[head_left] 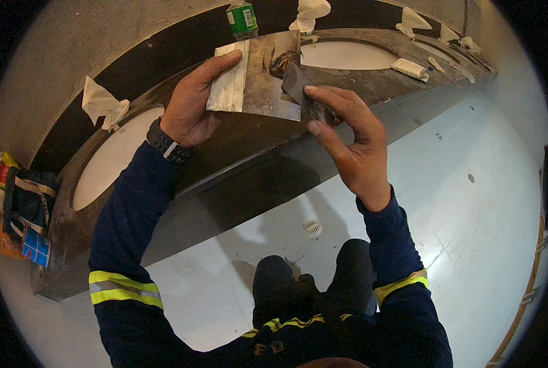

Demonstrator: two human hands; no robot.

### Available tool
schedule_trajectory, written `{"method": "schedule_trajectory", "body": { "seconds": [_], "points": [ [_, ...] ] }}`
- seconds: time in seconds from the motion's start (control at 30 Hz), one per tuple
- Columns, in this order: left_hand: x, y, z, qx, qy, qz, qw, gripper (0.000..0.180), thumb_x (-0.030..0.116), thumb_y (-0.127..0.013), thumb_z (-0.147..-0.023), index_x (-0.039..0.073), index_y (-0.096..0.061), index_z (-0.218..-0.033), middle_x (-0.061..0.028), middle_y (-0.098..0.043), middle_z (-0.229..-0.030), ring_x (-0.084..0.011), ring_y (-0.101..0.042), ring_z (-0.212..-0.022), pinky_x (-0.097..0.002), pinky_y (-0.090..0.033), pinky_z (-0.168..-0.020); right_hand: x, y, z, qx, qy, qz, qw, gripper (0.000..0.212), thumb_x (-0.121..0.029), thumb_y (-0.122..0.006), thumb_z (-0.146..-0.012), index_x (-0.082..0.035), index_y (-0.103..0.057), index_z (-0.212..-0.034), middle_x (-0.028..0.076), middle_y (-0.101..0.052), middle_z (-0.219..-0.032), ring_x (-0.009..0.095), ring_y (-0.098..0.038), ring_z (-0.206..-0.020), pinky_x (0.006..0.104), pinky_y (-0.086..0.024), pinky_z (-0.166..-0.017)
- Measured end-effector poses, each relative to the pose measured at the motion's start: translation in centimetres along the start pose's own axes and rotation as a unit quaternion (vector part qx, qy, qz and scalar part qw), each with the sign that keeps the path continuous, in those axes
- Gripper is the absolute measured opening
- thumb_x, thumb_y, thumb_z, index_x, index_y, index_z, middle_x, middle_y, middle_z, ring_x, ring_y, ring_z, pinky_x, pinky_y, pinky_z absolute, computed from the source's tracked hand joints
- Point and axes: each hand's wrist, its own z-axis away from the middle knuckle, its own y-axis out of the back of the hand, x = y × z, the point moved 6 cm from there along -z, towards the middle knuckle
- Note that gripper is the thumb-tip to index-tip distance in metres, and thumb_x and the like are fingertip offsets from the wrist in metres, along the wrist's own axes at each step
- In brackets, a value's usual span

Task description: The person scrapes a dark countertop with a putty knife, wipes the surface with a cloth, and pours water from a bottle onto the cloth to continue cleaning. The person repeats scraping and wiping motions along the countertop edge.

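My left hand (pixel 191 104) grips a flat, squarish metal plate (pixel 265 92) by its left side, thumb on top along a paler strip. A dab of dark, glossy paste (pixel 282 62) lies near the plate's upper right. In a pinch between thumb and fingers, my right hand (pixel 357 138) holds a small dark scraper (pixel 295 83). The scraper's blade overlaps the plate's right edge, just below the paste; whether it touches the plate I cannot tell. Both hands are raised above the front of a dark stone countertop (pixel 225 147).
White oval basins (pixel 117 162) are set into the counter. White wrapping (pixel 104 104) covers fittings along its back. A green-labelled bottle (pixel 242 21) stands behind the plate. A white packet (pixel 410 69) lies at right, a dark blue bag (pixel 31 199) at far left. The pale floor has a drain (pixel 312 228).
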Motion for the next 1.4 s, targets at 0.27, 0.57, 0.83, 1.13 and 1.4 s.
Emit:
{"method": "schedule_trajectory", "body": {
  "seconds": [0.27,0.57,0.83,1.13,1.4],
  "points": [
    [1.5,3.4,-0.6,0.006,-0.031,-0.034,0.999,0.038,0.027,-0.056,-0.099,0.0,-0.054,-0.124,-0.0145,-0.066,-0.117,-0.0212,-0.07,-0.1,-0.0315,-0.061,-0.085,-1.1,0.6,4.2,0.003,-0.089,0.14,0.986,0.039,-0.013,-0.075,-0.077,-0.009,-0.07,-0.115,0.012,-0.063,-0.095,0.026,-0.063,-0.084,0.0357,-0.05,-0.075],
    [1.5,3.2,-1.0,0.081,-0.059,0.052,0.994,0.026,0.021,-0.049,-0.101,0.001,-0.063,-0.11,-0.0106,-0.071,-0.098,-0.02,-0.07,-0.08,-0.032,-0.059,-0.071,-3.7,-3.1,5.1,-0.071,-0.076,0.25,0.963,0.039,-0.016,-0.076,-0.07,-0.007,-0.07,-0.107,0.01,-0.051,-0.077,0.026,-0.054,-0.071,0.0371,-0.044,-0.063],
    [1.3,4.2,-1.0,0.051,-0.062,0.002,0.997,0.023,0.022,-0.049,-0.101,0.003,-0.062,-0.103,-0.0053,-0.07,-0.085,-0.0164,-0.069,-0.069,-0.03,-0.057,-0.057,-4.5,-4.4,4.2,-0.093,-0.069,0.287,0.951,0.039,-0.015,-0.073,-0.069,-0.006,-0.071,-0.107,0.01,-0.05,-0.073,0.024,-0.053,-0.064,0.0357,-0.043,-0.059],
    [1.6,3.3,-0.7,0.16,-0.083,0.035,0.983,0.026,0.021,-0.048,-0.101,0.001,-0.062,-0.11,-0.0092,-0.072,-0.091,-0.0175,-0.071,-0.073,-0.0292,-0.059,-0.059,-3.9,-4.9,5.0,-0.11,-0.11,0.286,0.946,0.039,-0.023,-0.074,-0.072,-0.01,-0.068,-0.108,0.01,-0.05,-0.078,0.029,-0.054,-0.073,0.0402,-0.042,-0.064],
    [1.8,3.2,-0.7,0.079,-0.062,-0.008,0.995,0.03,0.02,-0.047,-0.101,-0.004,-0.057,-0.114,-0.0116,-0.071,-0.094,-0.0206,-0.071,-0.076,-0.0319,-0.06,-0.064,-3.1,-5.2,6.8,-0.067,-0.085,0.248,0.963,0.043,-0.018,-0.075,-0.069,-0.008,-0.067,-0.11,0.009,-0.049,-0.076,0.027,-0.053,-0.068,0.0384,-0.042,-0.061]
  ]
}}
